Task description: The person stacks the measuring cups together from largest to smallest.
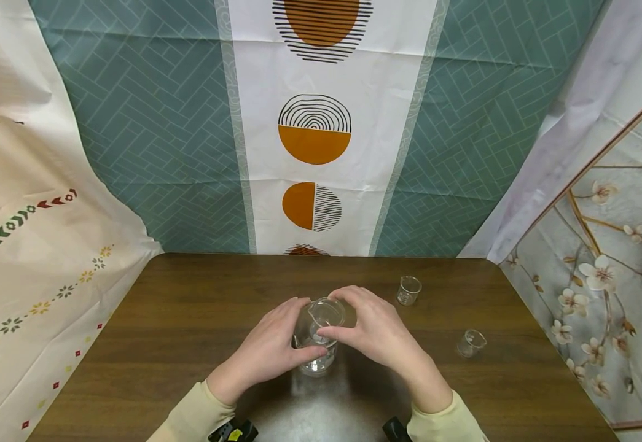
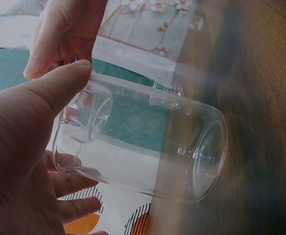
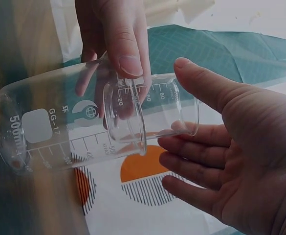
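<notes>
A large 500 ml glass beaker (image 3: 50,122) stands upright at the middle of the table's near part; whether its base touches the wood I cannot tell. My left hand (image 1: 273,341) holds it near the rim, thumb on one side and fingers around the other. A smaller beaker (image 3: 157,105) with volume marks sits with its lower part inside the large one's mouth. Around its upper end, my right hand (image 1: 373,325) grips it between thumb and fingers. The right wrist view shows the small beaker's rim (image 3: 196,117) close to the palm side.
Two more small glass beakers are on the brown table (image 1: 188,319): one beaker (image 1: 408,290) toward the back right, another beaker (image 1: 471,343) farther right and nearer. Patterned cloths (image 1: 326,80) hang behind the table and along both sides.
</notes>
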A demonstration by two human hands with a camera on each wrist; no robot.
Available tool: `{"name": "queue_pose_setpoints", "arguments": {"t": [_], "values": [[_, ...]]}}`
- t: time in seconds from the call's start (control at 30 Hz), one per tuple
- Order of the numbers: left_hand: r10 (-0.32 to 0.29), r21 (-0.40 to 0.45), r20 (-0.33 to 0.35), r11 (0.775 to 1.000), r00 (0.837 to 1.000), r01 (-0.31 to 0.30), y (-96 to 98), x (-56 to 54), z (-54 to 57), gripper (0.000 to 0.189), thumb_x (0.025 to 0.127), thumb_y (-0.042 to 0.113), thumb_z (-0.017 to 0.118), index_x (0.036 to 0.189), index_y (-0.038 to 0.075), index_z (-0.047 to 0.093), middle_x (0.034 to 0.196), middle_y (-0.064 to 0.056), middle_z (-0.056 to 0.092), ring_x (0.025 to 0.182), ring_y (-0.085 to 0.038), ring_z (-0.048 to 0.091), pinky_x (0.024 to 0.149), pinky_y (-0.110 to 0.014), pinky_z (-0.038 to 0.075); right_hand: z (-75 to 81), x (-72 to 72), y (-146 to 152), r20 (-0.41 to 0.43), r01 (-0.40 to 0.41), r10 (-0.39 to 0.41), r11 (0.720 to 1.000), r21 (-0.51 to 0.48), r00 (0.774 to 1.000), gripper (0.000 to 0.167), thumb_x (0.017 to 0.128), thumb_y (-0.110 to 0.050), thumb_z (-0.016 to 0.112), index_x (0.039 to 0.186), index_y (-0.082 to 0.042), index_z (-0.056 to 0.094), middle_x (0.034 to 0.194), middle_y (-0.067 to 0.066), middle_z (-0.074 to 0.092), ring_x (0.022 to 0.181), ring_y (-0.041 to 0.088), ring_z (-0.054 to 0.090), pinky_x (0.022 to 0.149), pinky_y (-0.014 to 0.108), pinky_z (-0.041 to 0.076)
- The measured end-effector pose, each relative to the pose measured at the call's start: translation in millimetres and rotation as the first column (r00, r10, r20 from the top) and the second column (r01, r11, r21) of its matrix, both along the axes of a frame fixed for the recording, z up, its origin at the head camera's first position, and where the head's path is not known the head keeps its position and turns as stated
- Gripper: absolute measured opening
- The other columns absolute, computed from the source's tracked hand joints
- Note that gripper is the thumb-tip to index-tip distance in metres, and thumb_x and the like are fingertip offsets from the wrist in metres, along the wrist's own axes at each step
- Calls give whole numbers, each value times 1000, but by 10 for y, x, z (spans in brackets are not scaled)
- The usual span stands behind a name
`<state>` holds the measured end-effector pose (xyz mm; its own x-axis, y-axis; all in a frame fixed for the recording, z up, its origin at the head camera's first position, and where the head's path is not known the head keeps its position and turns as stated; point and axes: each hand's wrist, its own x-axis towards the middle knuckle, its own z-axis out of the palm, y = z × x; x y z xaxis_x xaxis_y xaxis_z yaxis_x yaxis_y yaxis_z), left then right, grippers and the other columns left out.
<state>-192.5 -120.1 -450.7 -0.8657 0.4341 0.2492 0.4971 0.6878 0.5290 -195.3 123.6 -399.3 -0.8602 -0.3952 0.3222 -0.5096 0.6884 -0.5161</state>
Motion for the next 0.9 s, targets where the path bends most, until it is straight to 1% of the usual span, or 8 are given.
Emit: {"name": "queue_pose_setpoints", "arguments": {"t": [0.2,0.43,0.67,0.9], "values": [[-5,4,-12,1000,1000,5,1,-5,-3,93,90,63,87,155,6,53,143,-6,63,133,-29,61,116,-62,46,-12,-1,-5,20,-6,6,1000,10,1000,56,85,-47,97,129,-20,75,130,-9,73,123,15,68,103,47,58],[-8,14,-8,1000,1000,8,-3,-9,-7,92,90,65,85,154,7,54,139,0,64,131,-25,62,115,-61,47,-47,-16,-11,32,-15,14,1000,23,999,53,85,-46,97,127,-21,74,129,-12,72,120,13,68,100,45,58],[-12,20,-11,1000,1000,12,-4,-10,-14,92,91,66,85,154,6,54,141,-2,64,131,-26,62,114,-61,47,-81,-38,-12,14,-34,33,999,36,999,53,86,-46,97,125,-19,74,127,-11,72,116,12,68,96,43,59],[-10,19,-9,1000,1000,10,-1,-6,-11,91,91,64,85,154,6,54,145,-5,63,133,-28,61,115,-62,47,-110,-57,-17,20,-36,35,998,58,999,54,86,-48,95,126,-18,74,128,-9,72,116,14,69,97,44,59]]}}
